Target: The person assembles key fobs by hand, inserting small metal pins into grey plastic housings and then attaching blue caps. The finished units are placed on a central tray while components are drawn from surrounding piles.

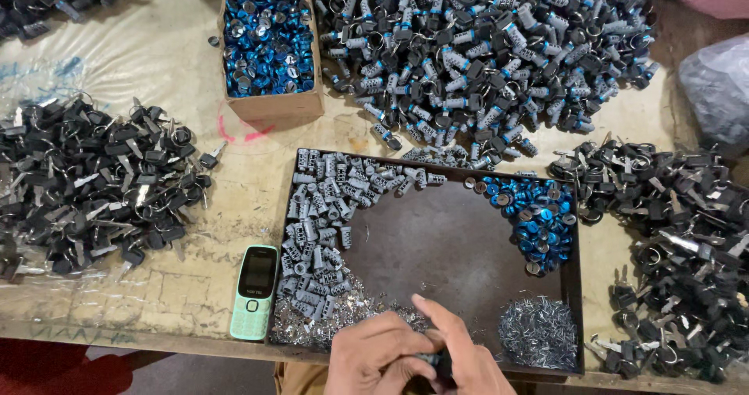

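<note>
1. Left hand (373,357) and right hand (460,357), at the near edge of the dark tray (445,239), close together on one small dark part (431,359); both are clenched round it, the right forefinger stretched out over the tray.
2. The held part is almost wholly hidden by the fingers: only a dark sliver shows between the two hands, and its shape cannot be told.
3. Risk: the part sits over the tray's near rim; a slip would likely drop it off the table (156,59) edge or into the silver clippings (328,317) at the tray's near left corner, where it would be hard to find.
4. Risk: the grey cylinders (320,223) along the tray's left side and the blue rings (534,211) at its right side lie loose; a sweeping wrist could mix them.
5. Risk: the green phone (255,292), just left of the tray, lies near the table edge and could be knocked off.
</note>
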Available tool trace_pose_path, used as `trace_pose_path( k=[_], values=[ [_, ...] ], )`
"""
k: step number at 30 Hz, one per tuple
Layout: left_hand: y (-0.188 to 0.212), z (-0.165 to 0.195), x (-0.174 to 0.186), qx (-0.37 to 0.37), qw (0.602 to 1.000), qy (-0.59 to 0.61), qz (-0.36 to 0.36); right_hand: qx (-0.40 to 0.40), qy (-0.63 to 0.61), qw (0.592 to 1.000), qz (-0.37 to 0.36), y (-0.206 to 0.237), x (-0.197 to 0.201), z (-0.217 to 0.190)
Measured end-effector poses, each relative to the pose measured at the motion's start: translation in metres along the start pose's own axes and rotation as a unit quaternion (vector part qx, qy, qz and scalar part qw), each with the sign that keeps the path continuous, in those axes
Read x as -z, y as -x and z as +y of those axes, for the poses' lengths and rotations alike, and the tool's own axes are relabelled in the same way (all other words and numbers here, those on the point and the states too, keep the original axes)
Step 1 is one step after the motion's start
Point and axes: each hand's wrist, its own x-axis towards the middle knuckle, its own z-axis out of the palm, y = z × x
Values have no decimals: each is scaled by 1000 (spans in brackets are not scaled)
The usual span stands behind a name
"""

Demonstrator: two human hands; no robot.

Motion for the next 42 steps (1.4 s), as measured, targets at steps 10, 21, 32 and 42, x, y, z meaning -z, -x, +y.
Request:
trace_pose_path(
  k=[10, 21, 32, 42],
  values=[
    [9, -19, 17, -20, 984, 95, 148, 209, 69, 920, -325, -41, 68, -22],
    [17, -29, 17, 93, 960, 141, 223, 329, 280, 882, 188, -45, 68, -87],
    [7, -9, 13, 63, 987, -44, 140, 272, 164, 927, 201, -50, 29, -49],
    [23, -35, -5, 203, 939, 256, -107, 415, -54, 901, 119, 0, 9, 47]
  ],
)
